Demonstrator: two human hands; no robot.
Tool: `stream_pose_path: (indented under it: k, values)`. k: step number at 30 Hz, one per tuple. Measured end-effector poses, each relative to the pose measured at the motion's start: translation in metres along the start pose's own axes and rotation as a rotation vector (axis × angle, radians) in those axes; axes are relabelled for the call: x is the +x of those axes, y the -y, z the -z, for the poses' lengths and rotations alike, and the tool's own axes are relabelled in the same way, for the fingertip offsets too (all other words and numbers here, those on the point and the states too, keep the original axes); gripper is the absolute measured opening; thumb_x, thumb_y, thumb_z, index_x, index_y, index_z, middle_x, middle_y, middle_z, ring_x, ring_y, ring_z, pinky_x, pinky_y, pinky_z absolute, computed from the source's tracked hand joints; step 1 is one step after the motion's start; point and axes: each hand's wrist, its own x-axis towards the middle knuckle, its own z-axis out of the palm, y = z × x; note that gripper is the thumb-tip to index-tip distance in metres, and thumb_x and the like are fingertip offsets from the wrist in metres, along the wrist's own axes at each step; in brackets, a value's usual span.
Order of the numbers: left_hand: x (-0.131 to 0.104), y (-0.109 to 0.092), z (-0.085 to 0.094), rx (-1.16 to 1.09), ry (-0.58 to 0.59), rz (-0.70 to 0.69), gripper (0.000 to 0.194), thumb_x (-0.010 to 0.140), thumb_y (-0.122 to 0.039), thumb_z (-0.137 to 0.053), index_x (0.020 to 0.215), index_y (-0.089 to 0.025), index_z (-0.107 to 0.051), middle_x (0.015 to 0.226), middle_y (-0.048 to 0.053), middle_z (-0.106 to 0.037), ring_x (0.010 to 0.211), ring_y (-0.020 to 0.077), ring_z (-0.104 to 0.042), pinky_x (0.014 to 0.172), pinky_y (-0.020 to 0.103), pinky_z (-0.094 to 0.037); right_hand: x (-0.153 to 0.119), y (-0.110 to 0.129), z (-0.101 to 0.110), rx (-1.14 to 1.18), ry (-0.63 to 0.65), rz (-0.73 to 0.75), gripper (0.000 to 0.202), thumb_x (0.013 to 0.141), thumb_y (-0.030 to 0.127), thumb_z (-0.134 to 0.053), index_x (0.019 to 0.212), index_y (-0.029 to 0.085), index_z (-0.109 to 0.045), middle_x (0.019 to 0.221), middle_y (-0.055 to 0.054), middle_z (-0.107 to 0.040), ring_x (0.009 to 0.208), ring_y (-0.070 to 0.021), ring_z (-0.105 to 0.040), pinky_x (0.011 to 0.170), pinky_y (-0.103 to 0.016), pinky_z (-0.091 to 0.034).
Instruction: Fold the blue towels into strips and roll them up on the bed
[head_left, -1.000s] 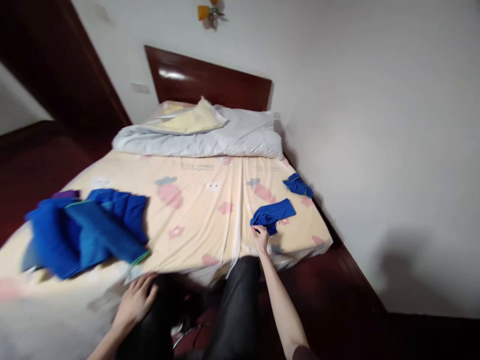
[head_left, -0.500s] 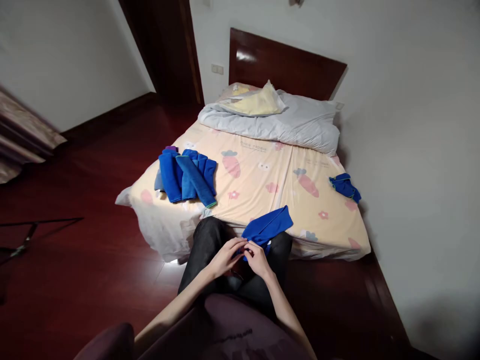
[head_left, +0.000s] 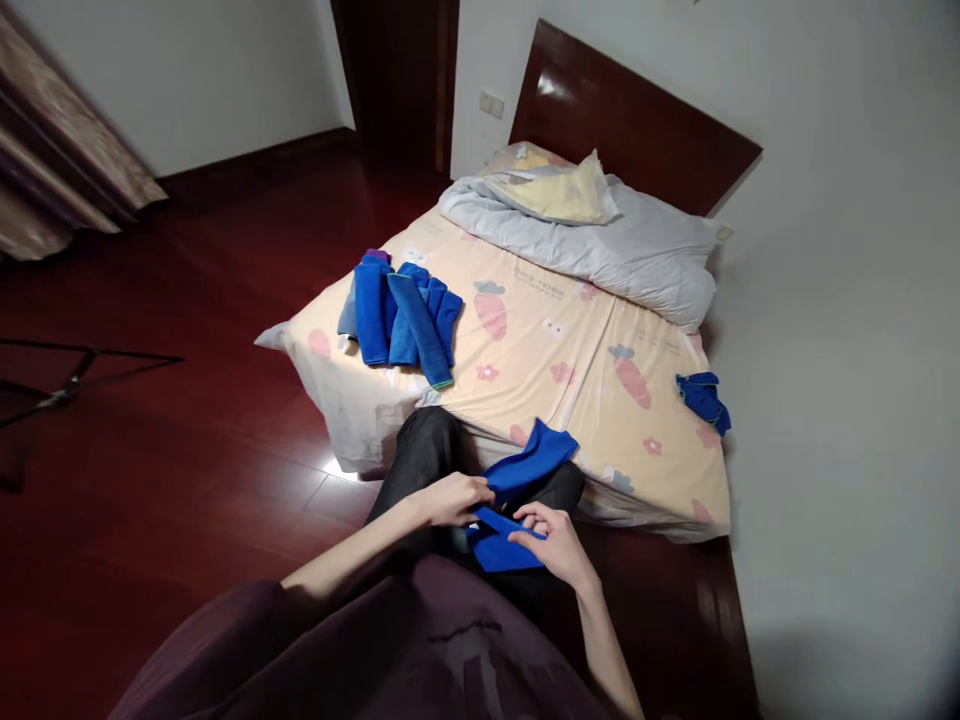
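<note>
A blue towel (head_left: pixel 529 465) lies across my lap, its far end resting on the edge of the bed (head_left: pixel 525 400). My left hand (head_left: pixel 457 498) is closed on the towel's edge on the left side. On the right, my right hand (head_left: pixel 551 540) pinches the same edge between thumb and fingers, so a narrow strip stretches between the hands. Part of the towel hangs below that strip toward my body. My left fingertips are partly hidden behind the cloth.
Several folded blue towels (head_left: pixel 371 310) are piled at the bed's left side. A crumpled blue cloth (head_left: pixel 703 400) sits at the right edge. A grey quilt (head_left: pixel 660 260) and a yellow pillow (head_left: pixel 562 195) lie near the headboard (head_left: pixel 637 110). A dark stand (head_left: pixel 67 385) is on the floor at left.
My hands have moved apart, the right one going right and down, and the towel's near part is spread between them. The camera view has turned slightly.
</note>
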Motion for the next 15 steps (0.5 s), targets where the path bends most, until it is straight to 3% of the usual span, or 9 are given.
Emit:
stream_pose_path:
  k: [2,5,9,11,15]
  values:
    - [-0.009,0.003,0.016,0.112,0.028,-0.014,0.005,0.090,-0.017,-0.068,0.094,-0.020,-0.066,0.086,0.004,-0.063,0.081,0.0190,-0.062,0.069,0.027,-0.043,-0.007,0.001,0.012,-0.054,0.022,-0.051,0.036,0.072,0.042,-0.092,0.099,0.021,-0.080,0.068,0.003,-0.061,0.064,-0.0125,-0.053,0.060,-0.023,-0.044]
    - [-0.027,0.012,0.045,0.230,0.009,0.022,0.010,0.089,-0.012,-0.064,0.094,-0.020,-0.065,0.084,0.004,-0.062,0.079,0.0192,-0.061,0.068,0.028,-0.042,-0.016,-0.001,0.030,-0.156,0.013,-0.093,0.040,0.064,0.042,-0.096,0.096,0.023,-0.081,0.072,0.002,-0.065,0.072,-0.0158,-0.058,0.067,-0.025,-0.047]
    - [-0.059,0.029,0.081,0.350,-0.056,0.118,0.014,0.089,-0.009,-0.060,0.094,-0.020,-0.066,0.084,0.004,-0.063,0.077,0.0182,-0.060,0.071,0.028,-0.041,-0.028,-0.007,0.049,-0.185,0.009,-0.137,0.030,0.074,0.046,-0.089,0.079,0.020,-0.075,0.073,0.000,-0.069,0.072,-0.0164,-0.060,0.067,-0.025,-0.046]
    - [-0.073,0.034,0.096,0.398,-0.083,0.148,0.014,0.090,-0.009,-0.059,0.093,-0.020,-0.067,0.083,0.003,-0.064,0.077,0.0180,-0.061,0.074,0.028,-0.041,-0.033,-0.010,0.057,-0.159,0.015,-0.140,0.035,0.078,0.049,-0.084,0.073,0.019,-0.068,0.068,0.001,-0.067,0.066,-0.0144,-0.056,0.063,-0.024,-0.043]
    - [-0.089,0.030,0.116,0.406,-0.115,0.135,0.017,0.092,-0.009,-0.056,0.098,-0.020,-0.068,0.087,0.003,-0.068,0.082,0.0177,-0.063,0.083,0.029,-0.041,-0.042,-0.017,0.071,-0.138,-0.027,-0.121,0.042,0.081,0.054,-0.082,0.072,0.019,-0.061,0.060,0.005,-0.055,0.060,-0.0114,-0.048,0.061,-0.023,-0.039]
